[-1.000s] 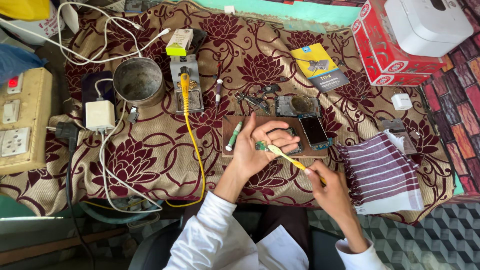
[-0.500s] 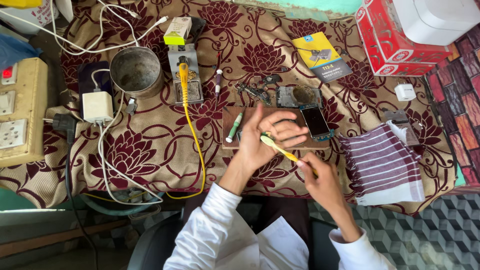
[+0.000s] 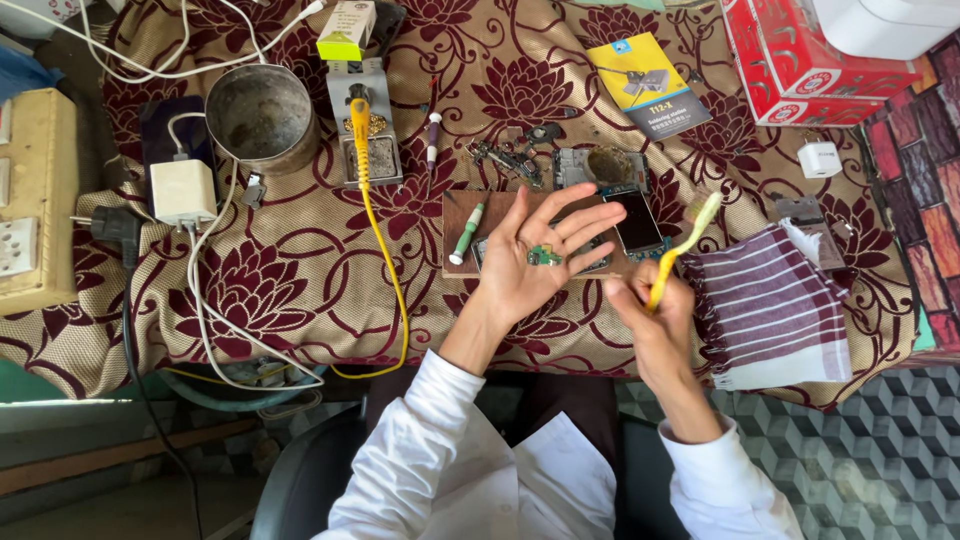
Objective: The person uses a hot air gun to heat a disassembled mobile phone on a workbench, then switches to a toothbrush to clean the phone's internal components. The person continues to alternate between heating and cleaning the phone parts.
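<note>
My left hand [image 3: 535, 260] lies palm up with fingers spread, and a small green circuit board [image 3: 544, 256] rests on the palm. My right hand [image 3: 652, 310] is closed around a yellow toothbrush [image 3: 682, 247], bristle end pointing up and away from the board. Just beyond my left hand lie a brown wooden work board [image 3: 462, 207], a green-handled screwdriver [image 3: 467, 232] and an opened phone [image 3: 636, 220] with its dark screen showing.
A yellow soldering iron [image 3: 359, 125] sits in its stand, cable trailing toward me. A metal bowl [image 3: 261, 115], white charger [image 3: 183, 190], beige power strip [image 3: 28, 200], striped cloth [image 3: 770, 305], yellow booklet [image 3: 648, 84] and red box [image 3: 800, 60] surround the floral tablecloth.
My left hand has opened flat, showing the green board on the palm. My right hand pulled the toothbrush off the board and swung its head up to the right.
</note>
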